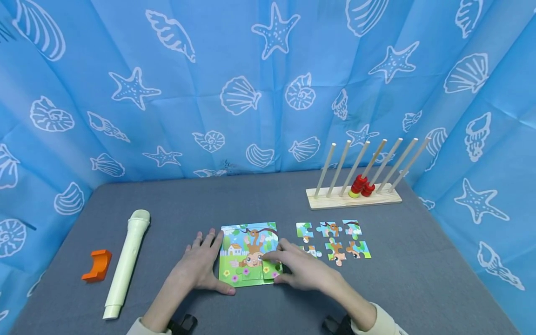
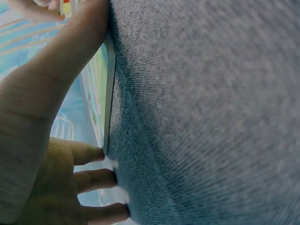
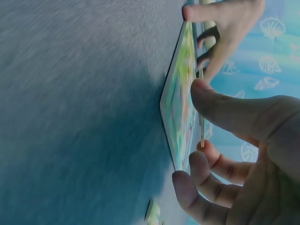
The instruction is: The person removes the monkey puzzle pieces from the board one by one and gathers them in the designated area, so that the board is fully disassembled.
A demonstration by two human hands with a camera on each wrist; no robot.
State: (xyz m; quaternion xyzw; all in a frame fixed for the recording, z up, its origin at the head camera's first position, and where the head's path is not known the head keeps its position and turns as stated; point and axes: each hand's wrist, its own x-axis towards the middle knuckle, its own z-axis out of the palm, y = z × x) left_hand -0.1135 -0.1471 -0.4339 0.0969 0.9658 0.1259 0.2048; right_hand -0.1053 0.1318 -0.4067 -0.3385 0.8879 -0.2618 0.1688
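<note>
A square monkey jigsaw puzzle [image 1: 234,277] lies on the grey table in front of me. My left hand [image 1: 197,265] rests at its left side with fingers spread and fairly straight; the thumb is by the lower left corner. In the left wrist view, fingertips are right at the board's edge [image 2: 110,93]. Between thumb and fingers my right hand [image 1: 307,270] pinches a puzzle piece [image 1: 270,269], green with flowers, over the board's lower right corner. The right wrist view shows that piece [image 3: 202,131] edge-on, above the board's surface.
Several loose puzzle pieces [image 1: 336,251] lie in two rows right of the board, partly behind my right hand. A wooden peg rack [image 1: 335,201] with red and yellow rings stands at the back right. A pale green microphone [image 1: 127,265] and an orange curved block [image 1: 98,266] lie left.
</note>
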